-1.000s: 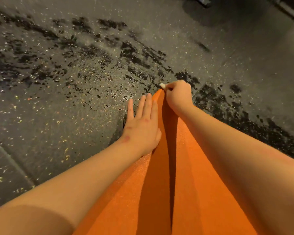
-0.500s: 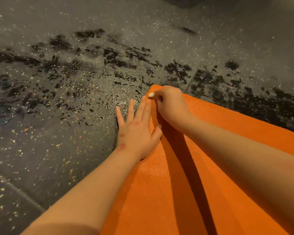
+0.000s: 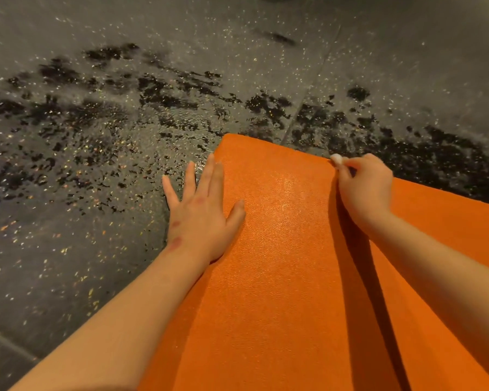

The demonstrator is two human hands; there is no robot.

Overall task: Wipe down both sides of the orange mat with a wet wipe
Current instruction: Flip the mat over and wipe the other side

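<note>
Mat (image 3: 280, 249) lay on speckled floor (image 3: 96, 136), lower right of frame. Left hand (image 3: 201, 218) rested flat on mat's left edge, fingers straight, spread. Right hand (image 3: 364, 187) pinched white wipe (image 3: 336, 158) at mat's far edge, fingers curled.

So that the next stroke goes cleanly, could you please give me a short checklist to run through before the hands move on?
1. Grip on the wet wipe: ok, the right hand pinches it at the fingertips.
2. Wipe at the orange mat: ok, it sits at the far edge.
3. Mat steadied: ok, the left hand lies flat over the left edge, fingers straight.
4. Visible part of the mat lying flat: ok.
5. Wipe damp enough: cannot tell.
6. Dry floor around the mat: not ok, dark patches that look wet lie beyond the far edge.
</note>
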